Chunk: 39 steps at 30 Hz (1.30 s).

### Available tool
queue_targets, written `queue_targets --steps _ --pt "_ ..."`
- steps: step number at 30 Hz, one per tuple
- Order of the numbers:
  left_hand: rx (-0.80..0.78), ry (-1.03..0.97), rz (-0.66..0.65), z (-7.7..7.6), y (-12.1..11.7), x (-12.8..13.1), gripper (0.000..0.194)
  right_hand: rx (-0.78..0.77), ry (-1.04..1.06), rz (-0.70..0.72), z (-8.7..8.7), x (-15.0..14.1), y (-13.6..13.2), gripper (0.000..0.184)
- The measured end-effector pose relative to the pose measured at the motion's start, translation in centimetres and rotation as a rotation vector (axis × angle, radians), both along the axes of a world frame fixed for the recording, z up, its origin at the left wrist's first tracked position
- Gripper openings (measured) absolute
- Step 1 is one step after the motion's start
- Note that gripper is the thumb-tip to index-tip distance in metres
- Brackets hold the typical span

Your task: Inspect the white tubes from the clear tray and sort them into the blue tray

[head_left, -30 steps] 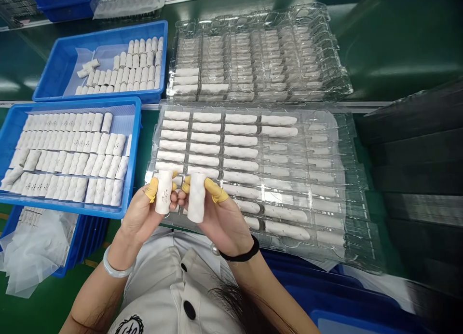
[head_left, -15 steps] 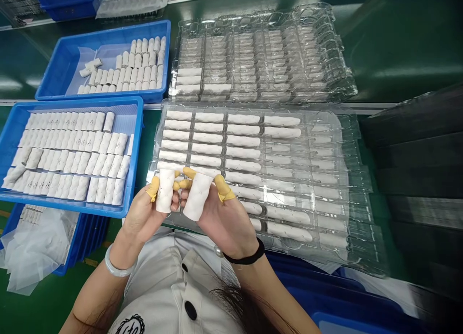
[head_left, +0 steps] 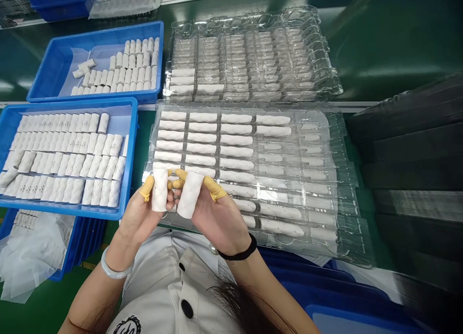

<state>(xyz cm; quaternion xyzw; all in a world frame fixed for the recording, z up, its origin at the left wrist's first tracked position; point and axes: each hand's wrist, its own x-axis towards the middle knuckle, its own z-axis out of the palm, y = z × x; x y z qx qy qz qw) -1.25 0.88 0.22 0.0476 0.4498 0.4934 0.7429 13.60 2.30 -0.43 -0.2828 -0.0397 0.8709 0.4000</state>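
My left hand point(head_left: 139, 206) is closed on a white wavy-sided cylinder point(head_left: 159, 190), held upright between thumb and fingers. A second white cylinder point(head_left: 190, 195), slightly tilted, is gripped by my right hand point(head_left: 220, 215). Yellow finger cots cover the thumbs and some fingertips. Both hands are close together over the near edge of a clear plastic tray point(head_left: 278, 153), whose slots hold rows of similar white pieces lying on their sides. What the cylinders are made of I cannot make out.
At the left, a blue bin point(head_left: 134, 131) holds rows of upright white cylinders, some with dark markings. Another blue bin point(head_left: 47, 68) stands behind it. A stack of clear trays point(head_left: 249, 59) lies at the back. Crumpled translucent sheets point(head_left: 34, 252) hang at lower left; dark stacked panels point(head_left: 415, 165) stand right.
The whole view has shifted slightly, so the surroundings appear a little further left. Both hands keep hold of their cylinders, with the right one turned slightly more upright.
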Motion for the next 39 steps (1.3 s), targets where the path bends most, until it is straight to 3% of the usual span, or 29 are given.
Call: queue_targets --steps 7,16,24,30,34,39 --pt "0.068 0.068 -0.027 -0.58 -0.29 -0.22 0.037 0.005 0.0 -0.019 -0.31 0.07 0.1 0.027" --pt "0.041 0.063 -0.032 -0.29 -0.22 0.22 0.032 0.07 0.027 -0.057 -0.4 -0.07 0.03 0.018" --pt "0.052 0.131 -0.042 -0.45 -0.31 0.19 0.026 0.192 -0.105 -0.005 -0.82 0.04 -0.21 0.029" --pt "0.118 0.008 -0.127 -0.49 -0.14 0.16 0.038 0.049 -0.01 0.005 -0.31 0.16 -0.01 0.045" --pt "0.097 -0.002 -0.09 -0.54 -0.13 0.0 0.034 0.003 0.041 0.02 -0.2 0.24 0.02 0.056" --pt "0.048 -0.036 -0.054 -0.62 -0.22 -0.12 0.039 0.013 0.064 -0.004 -0.1 0.09 0.02 0.056"
